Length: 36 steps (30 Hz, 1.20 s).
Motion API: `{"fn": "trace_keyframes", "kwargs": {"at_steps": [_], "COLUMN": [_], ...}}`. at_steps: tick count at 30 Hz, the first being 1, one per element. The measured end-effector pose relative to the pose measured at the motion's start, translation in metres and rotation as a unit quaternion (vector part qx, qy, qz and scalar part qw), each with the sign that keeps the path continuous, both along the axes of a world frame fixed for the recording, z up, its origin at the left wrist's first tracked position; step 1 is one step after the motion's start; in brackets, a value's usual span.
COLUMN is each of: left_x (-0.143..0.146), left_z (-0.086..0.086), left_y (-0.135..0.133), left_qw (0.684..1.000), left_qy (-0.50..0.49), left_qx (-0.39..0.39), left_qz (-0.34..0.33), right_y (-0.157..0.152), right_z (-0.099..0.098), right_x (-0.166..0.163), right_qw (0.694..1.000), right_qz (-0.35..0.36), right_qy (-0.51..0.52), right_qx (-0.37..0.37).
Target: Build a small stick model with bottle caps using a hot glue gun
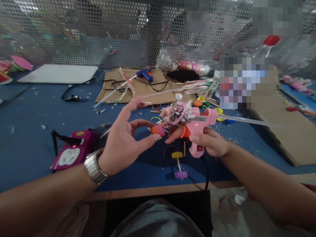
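Observation:
Between the thumb and a finger of my left hand (123, 141) is a small round orange and pink piece (159, 130), like a bottle cap; the other fingers are raised. My right hand (214, 143) is wrapped round the handle of a pink hot glue gun (206, 121), a finger at its orange trigger (187, 131). Scraps and dried glue cover the gun's nozzle end, close to the cap-like piece. A clear glue stick (247, 121) juts from its back. Below, on the blue table, lies a small stick piece (179, 164) with a yellow end and a purple end.
A magenta box (76, 149) with a plugged-in cord stands at left. Behind are a blue glue gun (145, 75) on cardboard (158, 95), clear glue sticks (202, 87) and colored caps (201, 102). More cardboard (278, 125) lies right, a white board (59, 73) back left.

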<state>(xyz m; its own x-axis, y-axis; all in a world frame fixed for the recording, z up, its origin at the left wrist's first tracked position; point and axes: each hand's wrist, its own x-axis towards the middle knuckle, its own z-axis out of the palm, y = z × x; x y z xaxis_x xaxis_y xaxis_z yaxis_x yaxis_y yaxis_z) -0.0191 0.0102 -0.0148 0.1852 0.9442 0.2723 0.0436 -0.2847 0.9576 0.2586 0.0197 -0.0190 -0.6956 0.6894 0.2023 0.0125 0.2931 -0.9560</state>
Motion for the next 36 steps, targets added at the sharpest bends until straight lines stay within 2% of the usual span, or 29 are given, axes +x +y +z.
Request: {"fn": "trace_keyframes", "kwargs": {"at_steps": [6,17,25,36], "left_x": [-0.001,-0.004,-0.003,-0.006], "left_z": [-0.002,-0.005,-0.007,-0.011], "left_y": [0.002,0.004,0.008,0.014], "left_qw": [1.0,0.994,0.994,0.99], "left_qy": [0.005,0.108,0.093,0.066], "left_qx": [0.015,0.019,0.044,0.104], "left_qz": [0.001,0.024,0.043,0.07], "right_y": [0.003,0.004,0.002,0.001], "right_z": [-0.004,-0.002,-0.002,-0.002], "right_x": [0.002,0.003,0.008,0.006], "right_qw": [1.0,0.999,0.999,0.999], "right_qz": [-0.016,-0.036,-0.027,-0.022], "right_qy": [-0.007,-0.008,0.002,0.026], "right_qx": [0.006,0.028,0.033,0.001]}}
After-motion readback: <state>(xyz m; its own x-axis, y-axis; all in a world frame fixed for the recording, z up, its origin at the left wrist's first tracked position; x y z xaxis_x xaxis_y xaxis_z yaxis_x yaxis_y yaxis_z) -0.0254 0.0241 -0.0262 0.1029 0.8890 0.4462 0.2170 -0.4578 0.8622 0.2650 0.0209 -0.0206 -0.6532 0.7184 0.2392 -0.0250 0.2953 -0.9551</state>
